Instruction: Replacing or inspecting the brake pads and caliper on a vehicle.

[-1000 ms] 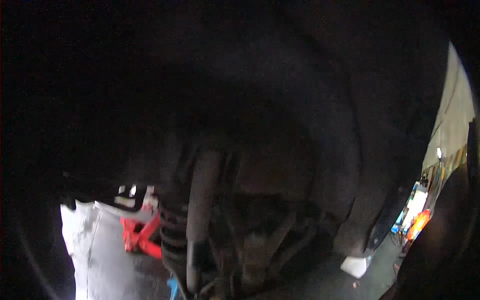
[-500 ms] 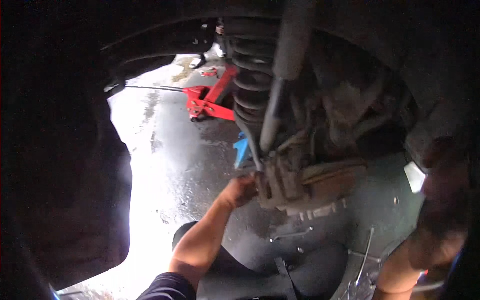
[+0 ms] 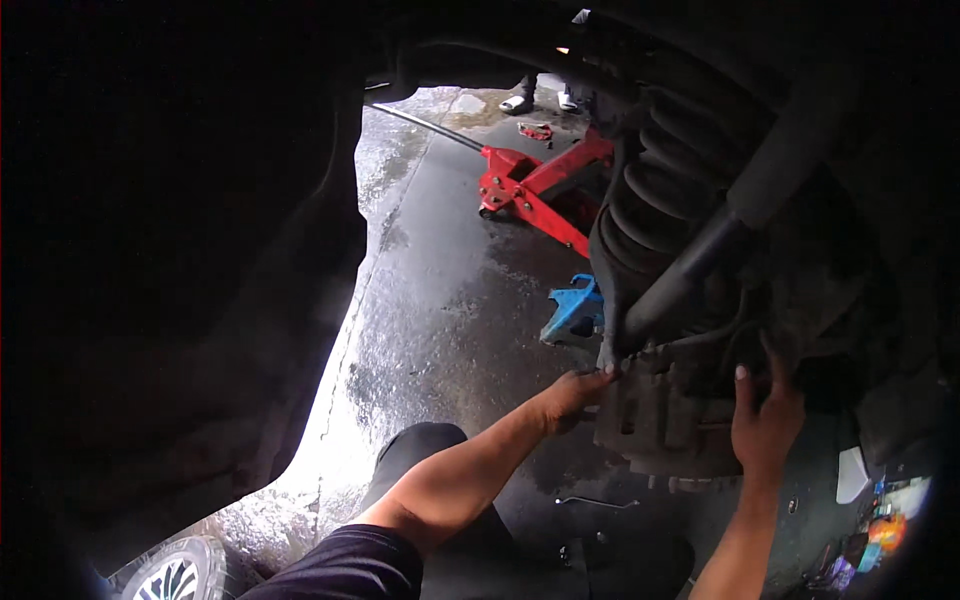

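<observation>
I see the dark metal hub assembly [image 3: 655,425] still mounted; left hand [image 3: 572,398], grip I cannot tell; right hand [image 3: 768,424] open.

The coil spring [image 3: 655,205] stood to the left of the shock absorber [image 3: 690,265], whose lower end came down near the left hand [image 3: 575,398]. The brake assembly [image 3: 670,440] sat between that hand and the right hand [image 3: 768,420], which was farther right; in the shadow there, it was hard to tell whether the right hand touched any part. Left of the spring, on the floor [image 3: 430,300], was the jack [image 3: 525,190], with a stand [image 3: 575,310] nearer, and another person's feet [image 3: 515,103] beyond it. A wrench [image 3: 597,502] lay nearer than the brake assembly, and a wheel [image 3: 175,575] occupied the near left corner.
</observation>
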Demonstrator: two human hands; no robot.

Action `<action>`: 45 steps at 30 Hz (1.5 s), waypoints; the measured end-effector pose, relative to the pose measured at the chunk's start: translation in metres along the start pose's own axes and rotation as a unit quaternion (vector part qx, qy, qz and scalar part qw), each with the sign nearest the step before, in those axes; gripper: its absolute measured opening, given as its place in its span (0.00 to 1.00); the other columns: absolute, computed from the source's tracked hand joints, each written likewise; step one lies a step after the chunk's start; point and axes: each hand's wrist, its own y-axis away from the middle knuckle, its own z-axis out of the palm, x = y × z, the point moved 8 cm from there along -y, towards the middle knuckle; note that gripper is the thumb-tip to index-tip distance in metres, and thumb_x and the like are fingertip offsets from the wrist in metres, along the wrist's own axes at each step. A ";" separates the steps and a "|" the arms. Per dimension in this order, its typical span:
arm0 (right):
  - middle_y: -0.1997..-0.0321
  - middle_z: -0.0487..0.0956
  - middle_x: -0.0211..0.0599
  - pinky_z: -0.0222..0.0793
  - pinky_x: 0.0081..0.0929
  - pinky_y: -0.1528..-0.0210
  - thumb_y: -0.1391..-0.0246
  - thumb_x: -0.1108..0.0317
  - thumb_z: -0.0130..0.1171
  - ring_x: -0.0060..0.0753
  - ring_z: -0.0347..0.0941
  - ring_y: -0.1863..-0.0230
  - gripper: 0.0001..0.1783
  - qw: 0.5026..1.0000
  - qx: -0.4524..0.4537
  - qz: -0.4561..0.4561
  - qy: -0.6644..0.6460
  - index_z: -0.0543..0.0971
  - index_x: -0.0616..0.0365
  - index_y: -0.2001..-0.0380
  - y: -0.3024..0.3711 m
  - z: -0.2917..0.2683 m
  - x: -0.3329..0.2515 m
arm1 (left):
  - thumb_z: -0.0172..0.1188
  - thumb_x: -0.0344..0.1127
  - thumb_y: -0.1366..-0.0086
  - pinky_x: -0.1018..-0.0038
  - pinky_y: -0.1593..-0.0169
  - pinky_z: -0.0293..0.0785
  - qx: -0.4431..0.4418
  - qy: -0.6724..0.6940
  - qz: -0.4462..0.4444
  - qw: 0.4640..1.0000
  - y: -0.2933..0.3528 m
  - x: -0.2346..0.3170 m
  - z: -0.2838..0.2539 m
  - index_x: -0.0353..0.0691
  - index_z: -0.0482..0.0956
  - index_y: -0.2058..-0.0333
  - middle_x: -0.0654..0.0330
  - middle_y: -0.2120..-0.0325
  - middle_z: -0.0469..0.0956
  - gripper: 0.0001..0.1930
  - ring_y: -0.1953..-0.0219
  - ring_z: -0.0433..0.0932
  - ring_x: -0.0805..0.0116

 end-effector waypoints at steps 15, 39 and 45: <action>0.46 0.79 0.48 0.71 0.42 0.45 0.39 0.54 0.54 0.51 0.77 0.48 0.24 1.000 -0.013 0.017 -0.007 0.74 0.49 0.43 0.001 0.002 0.003 | 0.58 0.49 0.33 0.58 0.40 0.61 -0.068 0.006 0.005 0.998 0.011 0.010 0.004 0.34 0.71 0.44 0.49 0.45 0.72 0.28 0.41 0.68 0.56; 0.40 0.75 0.45 0.64 0.42 0.37 0.39 0.59 0.53 0.52 0.71 0.40 0.22 0.999 -0.029 0.017 -0.012 0.75 0.48 0.42 -0.002 0.004 0.003 | 0.59 0.49 0.33 0.57 0.42 0.66 -0.108 0.036 0.032 0.993 0.013 0.007 0.012 0.38 0.74 0.45 0.56 0.49 0.76 0.25 0.44 0.71 0.60; 0.41 0.75 0.45 0.64 0.41 0.37 0.38 0.59 0.52 0.51 0.71 0.40 0.21 0.999 -0.041 0.022 -0.012 0.76 0.48 0.43 0.000 0.009 0.006 | 0.64 0.51 0.37 0.59 0.41 0.64 -0.008 -0.141 0.049 0.989 0.008 0.006 -0.015 0.37 0.72 0.43 0.54 0.49 0.75 0.30 0.45 0.70 0.59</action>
